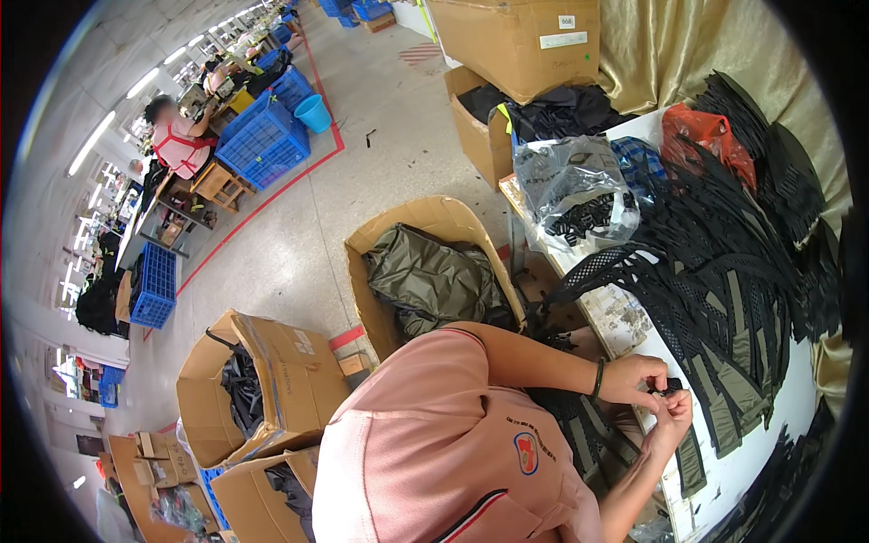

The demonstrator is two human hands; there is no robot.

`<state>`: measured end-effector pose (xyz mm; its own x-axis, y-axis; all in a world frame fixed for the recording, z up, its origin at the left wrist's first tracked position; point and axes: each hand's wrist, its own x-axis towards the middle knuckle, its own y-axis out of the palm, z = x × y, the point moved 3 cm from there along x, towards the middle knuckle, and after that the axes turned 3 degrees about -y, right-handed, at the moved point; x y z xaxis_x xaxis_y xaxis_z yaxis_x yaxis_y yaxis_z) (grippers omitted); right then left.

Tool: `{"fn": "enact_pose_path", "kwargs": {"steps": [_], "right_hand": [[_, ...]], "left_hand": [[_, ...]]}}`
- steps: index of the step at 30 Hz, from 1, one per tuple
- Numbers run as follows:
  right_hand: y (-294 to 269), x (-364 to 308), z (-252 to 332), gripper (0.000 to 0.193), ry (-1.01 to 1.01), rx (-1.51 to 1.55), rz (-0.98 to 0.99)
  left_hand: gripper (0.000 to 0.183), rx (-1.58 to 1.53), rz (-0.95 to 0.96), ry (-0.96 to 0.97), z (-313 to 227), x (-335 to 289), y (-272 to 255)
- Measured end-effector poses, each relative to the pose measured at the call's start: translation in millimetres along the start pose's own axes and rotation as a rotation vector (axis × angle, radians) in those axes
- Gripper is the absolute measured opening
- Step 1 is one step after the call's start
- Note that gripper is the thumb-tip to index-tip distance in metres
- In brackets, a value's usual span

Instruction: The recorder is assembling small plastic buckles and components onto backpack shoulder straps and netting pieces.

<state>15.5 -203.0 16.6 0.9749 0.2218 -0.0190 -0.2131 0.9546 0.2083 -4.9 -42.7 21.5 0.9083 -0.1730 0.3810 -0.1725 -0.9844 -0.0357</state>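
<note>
My left hand (636,378), with a dark band at its wrist, and my right hand (671,422) meet at the near edge of the white table (625,317). Both are closed, fingertips pinched around a small black piece (671,387). Fingers cover most of it, so its exact kind does not show. Beside them on the table lies a large heap of black and olive straps (724,308), some with mesh padding. More straps (588,443) hang below the table edge near my lap. A clear plastic bag (579,195) of small black buckle-like parts stands at the far end.
A red plastic bag (711,140) lies among the straps. Behind me stand cardboard boxes, one with olive fabric (434,281), another with black material (243,394). A large carton (516,45) is stacked past the table. Blue crates (262,140) and a co-worker (181,145) are farther off.
</note>
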Motion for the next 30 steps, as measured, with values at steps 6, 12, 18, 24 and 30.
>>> {"fn": "enact_pose_path", "kwargs": {"steps": [6, 12, 18, 24, 30], "right_hand": [[-2, -2, -1, 0.030, 0.081, 0.096, 0.094], [7, -1, 3, 0.028, -0.044, 0.216, -0.004], [12, -3, 11, 0.024, -0.054, 0.297, -0.009], [9, -5, 27, 0.024, 0.078, 0.296, 0.065], [2, -5, 43, 0.009, -0.048, -0.369, 0.180]], "left_hand": [[0.022, 0.010, 0.058, 0.035, 0, -2, 2], [0.024, -0.092, -0.035, 0.034, -4, 1, 1], [0.027, -0.115, -0.022, 0.000, -17, 7, 2], [0.015, -0.110, 0.057, -0.018, -11, 11, -2], [0.012, -0.053, 0.213, 0.018, -7, 10, 3]]}}
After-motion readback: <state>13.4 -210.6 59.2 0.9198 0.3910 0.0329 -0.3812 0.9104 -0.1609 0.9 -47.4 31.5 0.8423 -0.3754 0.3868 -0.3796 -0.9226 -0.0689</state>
